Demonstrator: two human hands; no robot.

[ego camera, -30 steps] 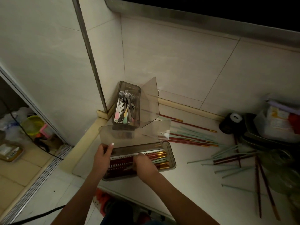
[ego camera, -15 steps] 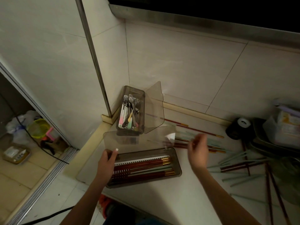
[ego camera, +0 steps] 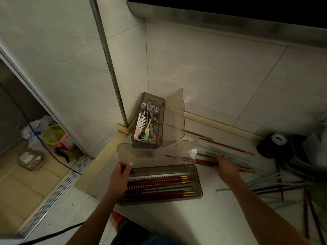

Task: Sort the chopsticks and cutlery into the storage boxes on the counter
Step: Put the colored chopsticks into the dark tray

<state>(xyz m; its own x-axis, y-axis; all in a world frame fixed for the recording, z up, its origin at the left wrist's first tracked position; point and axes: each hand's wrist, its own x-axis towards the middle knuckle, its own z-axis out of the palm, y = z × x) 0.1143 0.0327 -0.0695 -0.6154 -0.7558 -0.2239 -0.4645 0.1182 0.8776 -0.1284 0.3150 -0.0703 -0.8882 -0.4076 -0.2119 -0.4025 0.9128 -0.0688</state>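
Head view, looking down at a dim kitchen corner. The loose chopsticks (ego camera: 228,157), red with gold tips and pale green, lie scattered on the white table (ego camera: 177,220), right of the chopstick box (ego camera: 199,183). They look light, stiff and smooth, likely to roll or slip, so they are best pinched near the middle, several together.

The right hand (ego camera: 226,164) rests on the nearest bunch, fingers curled down onto the sticks; whether it has actually gripped them I cannot tell.

The left hand (ego camera: 120,175) holds the box's near left corner, thumb on the raised clear lid (ego camera: 155,152). Red chopsticks already lie inside. Behind it the cutlery box (ego camera: 160,106) holds forks and spoons.
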